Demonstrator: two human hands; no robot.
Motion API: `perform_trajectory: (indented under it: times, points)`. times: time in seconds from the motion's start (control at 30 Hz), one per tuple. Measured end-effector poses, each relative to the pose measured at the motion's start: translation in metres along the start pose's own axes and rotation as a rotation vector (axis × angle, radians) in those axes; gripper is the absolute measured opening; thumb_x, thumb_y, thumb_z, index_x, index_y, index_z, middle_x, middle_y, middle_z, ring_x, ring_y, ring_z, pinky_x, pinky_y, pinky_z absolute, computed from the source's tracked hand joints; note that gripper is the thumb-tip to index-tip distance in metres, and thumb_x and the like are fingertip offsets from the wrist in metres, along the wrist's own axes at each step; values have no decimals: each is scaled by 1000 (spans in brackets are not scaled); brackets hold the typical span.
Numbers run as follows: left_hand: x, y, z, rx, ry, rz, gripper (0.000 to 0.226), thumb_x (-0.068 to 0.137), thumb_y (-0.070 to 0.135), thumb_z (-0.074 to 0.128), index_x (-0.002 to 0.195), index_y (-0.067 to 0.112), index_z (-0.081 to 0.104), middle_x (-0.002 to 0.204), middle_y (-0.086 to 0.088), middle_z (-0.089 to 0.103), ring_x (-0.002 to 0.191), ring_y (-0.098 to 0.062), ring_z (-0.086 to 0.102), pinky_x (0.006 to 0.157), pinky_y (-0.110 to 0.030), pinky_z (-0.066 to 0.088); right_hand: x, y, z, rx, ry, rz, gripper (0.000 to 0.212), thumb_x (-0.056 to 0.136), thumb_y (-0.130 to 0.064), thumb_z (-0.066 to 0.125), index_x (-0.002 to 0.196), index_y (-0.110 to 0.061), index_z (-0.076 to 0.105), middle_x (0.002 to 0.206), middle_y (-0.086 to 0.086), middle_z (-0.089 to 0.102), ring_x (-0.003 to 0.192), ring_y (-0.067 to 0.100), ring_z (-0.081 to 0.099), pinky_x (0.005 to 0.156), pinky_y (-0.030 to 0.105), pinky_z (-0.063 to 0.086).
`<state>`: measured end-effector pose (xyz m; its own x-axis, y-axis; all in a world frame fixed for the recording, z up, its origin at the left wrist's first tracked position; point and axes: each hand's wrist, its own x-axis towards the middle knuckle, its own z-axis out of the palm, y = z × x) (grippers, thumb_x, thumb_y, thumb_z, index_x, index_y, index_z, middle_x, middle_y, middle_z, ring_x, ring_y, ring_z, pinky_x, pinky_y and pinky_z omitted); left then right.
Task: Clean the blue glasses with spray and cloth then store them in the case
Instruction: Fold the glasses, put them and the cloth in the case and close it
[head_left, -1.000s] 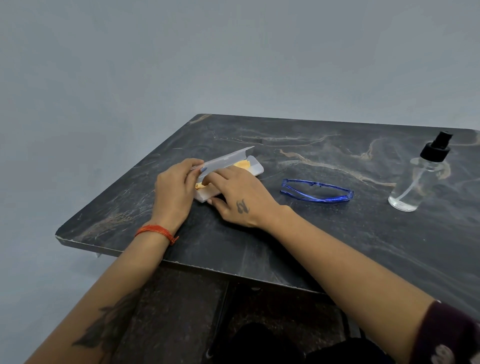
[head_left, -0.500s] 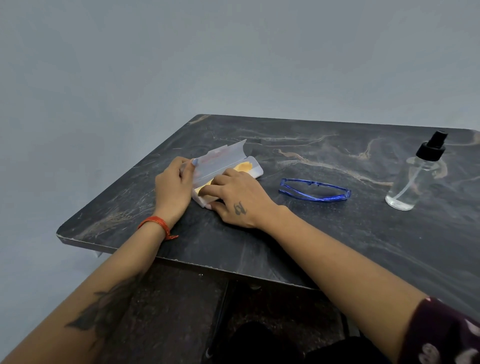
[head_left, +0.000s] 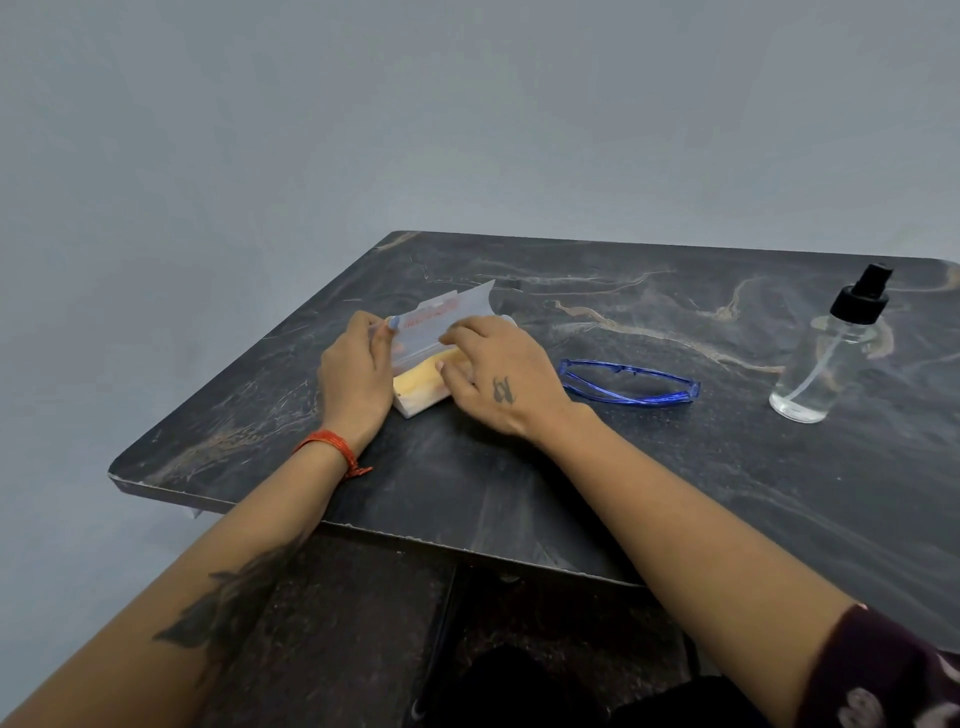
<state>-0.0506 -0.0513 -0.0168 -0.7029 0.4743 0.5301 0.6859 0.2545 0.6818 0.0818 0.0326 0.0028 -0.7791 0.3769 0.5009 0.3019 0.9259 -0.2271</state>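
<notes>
Table (head_left: 675, 509): dark, with pale wavy lines like stone. It carries all the things.
Case (head_left: 415, 402): a pale see-through box near the left side of the table. It is open.
Lid (head_left: 441, 322): it stands up at the far side of the case. It has red letters on it, too blurry to read.
Cloth (head_left: 421, 376): yellow, lying inside the case. Part of it is hidden by the right hand.
Left hand (head_left: 356, 374): it rests on the table at the left end of the case. The fingers curl against the lid, and one fingertip with a blue nail touches the lid's left edge. It holds the lid up.
Right hand (head_left: 498, 374): it lies over the right part of the case. The fingers are bent and close together. The upper fingers touch the lid and the thumb is down by the cloth. I cannot tell if it pinches the cloth.
Band (head_left: 332, 447): red, around the left wrist.
Glasses (head_left: 628, 382): blue, folded, lying flat on the table just to the right of the right hand. No hand touches them. They are outside the case.
Bottle (head_left: 826, 358): clear with a black spray top, standing up, far to the right of the glasses. A little clear water sits at the bottom.
Wall (head_left: 363, 130): plain grey, behind the table.
</notes>
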Motion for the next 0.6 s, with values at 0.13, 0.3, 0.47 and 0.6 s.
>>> perform_trajectory:
  times: [0.13,0.3,0.47,0.6]
  points:
    - [-1,1,0,17,8,19,30,98,31,39,94,6,55,77,-3,53,71,-21,47,60,-28,25,3,12,4,-212,-201,37,52,97,-48,28,103,-8,62,111,8,62,109,23,50,109,34,24]
    - [-2,1,-1,19,0,28,28,98,29,40,94,6,54,80,-3,53,73,-20,47,60,-29,25,6,13,10,-249,-249,38,67,94,-56,17,95,-7,63,107,9,64,111,23,51,114,40,16]
    - [-2,2,-2,21,-11,35,29,99,30,39,96,6,54,81,-3,53,74,-20,47,61,-29,27,5,10,5,-230,-292,78,61,94,-56,22,102,-9,60,113,8,62,114,23,50,111,39,22]
    - [-3,3,-3,16,-31,73,26,98,31,41,91,10,54,74,-1,52,64,-15,44,49,-26,26,-1,4,-17,-83,-50,78,42,93,-37,47,126,-12,51,128,6,54,120,24,45,98,35,36]
